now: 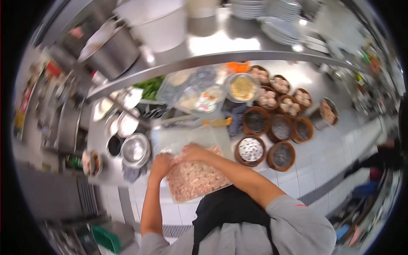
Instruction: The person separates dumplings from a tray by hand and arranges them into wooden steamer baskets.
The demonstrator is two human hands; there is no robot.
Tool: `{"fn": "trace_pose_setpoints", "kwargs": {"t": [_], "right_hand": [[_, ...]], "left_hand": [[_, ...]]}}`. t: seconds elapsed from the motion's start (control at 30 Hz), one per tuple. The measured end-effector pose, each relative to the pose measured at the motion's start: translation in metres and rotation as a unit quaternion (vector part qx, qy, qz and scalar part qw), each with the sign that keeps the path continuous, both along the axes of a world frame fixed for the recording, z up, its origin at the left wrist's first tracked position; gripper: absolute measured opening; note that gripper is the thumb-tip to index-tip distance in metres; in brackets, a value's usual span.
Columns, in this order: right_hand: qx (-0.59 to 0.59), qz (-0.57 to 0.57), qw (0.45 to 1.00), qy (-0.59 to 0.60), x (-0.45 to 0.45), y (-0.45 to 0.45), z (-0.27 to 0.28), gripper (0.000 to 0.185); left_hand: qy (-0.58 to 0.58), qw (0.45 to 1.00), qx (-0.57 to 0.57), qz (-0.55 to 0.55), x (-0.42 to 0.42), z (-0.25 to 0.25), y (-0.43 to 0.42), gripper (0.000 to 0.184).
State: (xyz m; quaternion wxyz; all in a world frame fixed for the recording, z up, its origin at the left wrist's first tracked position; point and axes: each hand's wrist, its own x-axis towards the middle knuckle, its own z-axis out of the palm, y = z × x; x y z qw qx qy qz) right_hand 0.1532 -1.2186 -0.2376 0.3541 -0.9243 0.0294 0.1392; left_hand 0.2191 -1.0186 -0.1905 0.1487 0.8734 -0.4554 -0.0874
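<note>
A flat, rectangular mass of pale pink minced meat [197, 178] lies in front of me at the counter edge, in what looks like clear plastic. My left hand [161, 165] is at its far left corner, fingers bent and closed. Just right of it, my right hand [192, 152] rests on the far side of the meat with curled fingers. What the fingers grip is too small and blurred to make out. Beyond the hands lies a pale cutting board [178, 137].
Left of the board stand nested metal bowls [136, 149]. Several round bamboo steamers [250, 150] spread to the right, some holding meat dumplings. A tub of yellow filling [243, 88] and a clear plastic container [170, 91] sit behind. An overhead steel shelf [204, 57] crosses above.
</note>
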Motion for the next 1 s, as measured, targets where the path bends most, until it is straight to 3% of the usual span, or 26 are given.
{"fn": "trace_pose_setpoints", "kwargs": {"t": [0.1, 0.2, 0.33, 0.43, 0.5, 0.57, 0.67, 0.73, 0.87, 1.0], "right_hand": [[0.032, -0.028, 0.984, 0.172, 0.006, -0.005, 0.030, 0.067], [-0.032, -0.106, 0.987, 0.119, 0.002, 0.005, 0.027, 0.060], [-0.025, -0.135, 0.986, 0.092, 0.003, 0.012, 0.029, 0.058], [-0.025, -0.057, 0.987, 0.147, 0.014, 0.018, 0.035, 0.065], [0.044, -0.024, 0.997, 0.062, 0.017, 0.020, 0.016, 0.057], [0.063, -0.035, 0.996, 0.059, 0.014, 0.019, 0.010, 0.052], [0.046, -0.029, 0.995, 0.080, 0.010, 0.021, 0.024, 0.048], [0.015, -0.005, 0.995, 0.103, 0.011, 0.021, 0.030, 0.050], [0.019, 0.048, 0.994, 0.099, 0.033, 0.021, 0.004, 0.046], [-0.038, 0.141, 0.988, 0.051, 0.052, 0.019, -0.025, 0.046]], "left_hand": [[0.047, 0.997, 0.016, 0.052, 0.001, -0.007, -0.006, 0.045], [0.047, 0.998, 0.017, 0.041, 0.005, -0.006, -0.010, 0.042], [0.050, 0.997, 0.026, 0.048, 0.010, -0.004, -0.013, 0.041], [0.068, 0.996, 0.014, 0.061, 0.015, -0.010, -0.011, 0.044], [0.094, 0.994, 0.020, 0.056, 0.013, -0.002, -0.008, 0.045], [0.120, 0.991, 0.027, 0.042, 0.012, 0.003, -0.010, 0.047], [0.105, 0.994, -0.004, 0.022, 0.012, -0.001, -0.006, 0.052], [0.025, 0.997, -0.078, -0.008, 0.010, -0.007, -0.005, 0.057], [0.052, 0.989, 0.129, -0.051, 0.030, -0.004, -0.007, 0.063], [0.050, 0.990, 0.109, -0.070, 0.021, 0.009, -0.010, 0.064]]}}
